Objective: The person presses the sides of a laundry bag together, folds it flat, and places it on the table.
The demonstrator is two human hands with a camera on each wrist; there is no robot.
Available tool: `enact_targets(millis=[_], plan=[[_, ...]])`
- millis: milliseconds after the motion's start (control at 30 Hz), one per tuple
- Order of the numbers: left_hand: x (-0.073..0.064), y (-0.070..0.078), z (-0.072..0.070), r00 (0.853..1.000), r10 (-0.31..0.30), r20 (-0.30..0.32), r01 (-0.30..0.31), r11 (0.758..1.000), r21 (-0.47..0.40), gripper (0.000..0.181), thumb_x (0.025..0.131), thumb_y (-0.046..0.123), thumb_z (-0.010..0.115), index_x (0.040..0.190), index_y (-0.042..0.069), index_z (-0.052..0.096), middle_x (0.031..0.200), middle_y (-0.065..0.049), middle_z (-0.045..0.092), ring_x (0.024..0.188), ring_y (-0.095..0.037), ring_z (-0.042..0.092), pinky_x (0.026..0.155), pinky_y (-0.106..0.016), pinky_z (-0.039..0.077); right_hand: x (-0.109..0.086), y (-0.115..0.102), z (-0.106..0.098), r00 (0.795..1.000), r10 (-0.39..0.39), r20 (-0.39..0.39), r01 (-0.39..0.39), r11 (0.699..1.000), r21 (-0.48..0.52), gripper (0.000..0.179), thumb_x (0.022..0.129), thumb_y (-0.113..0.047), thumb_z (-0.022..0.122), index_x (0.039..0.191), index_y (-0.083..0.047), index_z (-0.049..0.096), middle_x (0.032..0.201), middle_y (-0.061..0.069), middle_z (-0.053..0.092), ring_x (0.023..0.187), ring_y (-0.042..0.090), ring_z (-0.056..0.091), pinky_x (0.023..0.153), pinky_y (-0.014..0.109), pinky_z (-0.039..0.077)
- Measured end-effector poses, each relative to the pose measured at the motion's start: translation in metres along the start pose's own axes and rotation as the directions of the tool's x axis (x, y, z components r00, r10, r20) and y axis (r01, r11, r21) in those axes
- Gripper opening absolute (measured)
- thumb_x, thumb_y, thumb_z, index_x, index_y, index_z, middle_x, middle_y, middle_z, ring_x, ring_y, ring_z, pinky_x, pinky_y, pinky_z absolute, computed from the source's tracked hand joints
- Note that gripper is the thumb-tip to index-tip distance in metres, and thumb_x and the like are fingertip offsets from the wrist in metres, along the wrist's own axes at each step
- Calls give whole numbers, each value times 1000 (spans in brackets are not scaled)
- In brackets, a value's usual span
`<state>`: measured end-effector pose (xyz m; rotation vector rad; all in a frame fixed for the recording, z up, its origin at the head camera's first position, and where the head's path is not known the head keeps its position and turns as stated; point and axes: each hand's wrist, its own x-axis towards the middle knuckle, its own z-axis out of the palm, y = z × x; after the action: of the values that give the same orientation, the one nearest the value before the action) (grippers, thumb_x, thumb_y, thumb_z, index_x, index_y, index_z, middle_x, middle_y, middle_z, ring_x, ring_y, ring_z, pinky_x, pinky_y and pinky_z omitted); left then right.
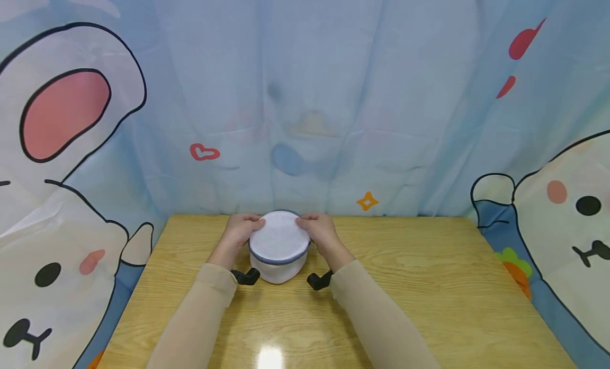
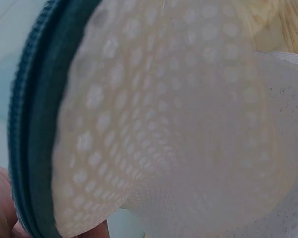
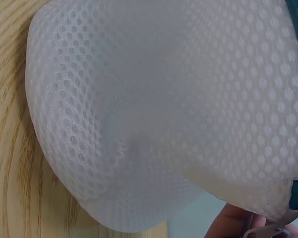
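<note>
Pinching white mesh bag [image 1: 279,239], zippered rim [image 1: 279,262]

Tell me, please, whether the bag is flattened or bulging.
Bulging: the bag shows a rounded wall below its blue rim. Whether anything is inside, I cannot tell.

Inscriptions: none legible. No text, label, brand or number can be read on bag [image 1: 278,242], table [image 1: 419,289] or curtain [image 1: 419,67] (on the last, wordless signs are printed: red heart [image 1: 205,158], orange star [image 1: 360,201]).
</note>
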<state>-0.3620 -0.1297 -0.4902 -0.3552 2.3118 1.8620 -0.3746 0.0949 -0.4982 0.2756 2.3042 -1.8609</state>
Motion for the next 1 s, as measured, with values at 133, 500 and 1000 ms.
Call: enact_targets(millis=[133, 500, 1000], plan=[[2, -1, 0, 1000, -7, -12, 7, 1000, -2, 29, 103, 16, 73, 124, -3, 74, 129, -19, 69, 105, -22, 65, 79, -24, 55, -1, -1, 1, 1000, -2, 2, 2, 1000, 3, 35, 101, -22, 75, 127, 2, 73, 135, 21, 68, 108, 23, 69, 81, 28, 59], [3, -3, 1, 1000, 26, -6, -25, 999, 29, 29, 103, 17, 73, 123, -4, 74, 127, -20, 70, 105, -23, 65, 82, -27, 54, -7, -5, 3, 998, -33, -60, 28, 996, -84, 28, 100, -21, 76, 117, 1, 75, 128, 20, 70, 108, 25, 68, 85, 33, 60], [-16, 6, -5, 998, 32, 46, -39, 984, 172, 39, 103, 17, 67, 133, -7, 67, 129, -24, 71, 102, -24, 69, 87, -35, 60, -18, -7, 3, 962, -238, -135, 159, 887, -433, 37, 98, -34, 75, 119, -4, 76, 110, 16, 75, 96, 29, 70, 77, 39, 61]])
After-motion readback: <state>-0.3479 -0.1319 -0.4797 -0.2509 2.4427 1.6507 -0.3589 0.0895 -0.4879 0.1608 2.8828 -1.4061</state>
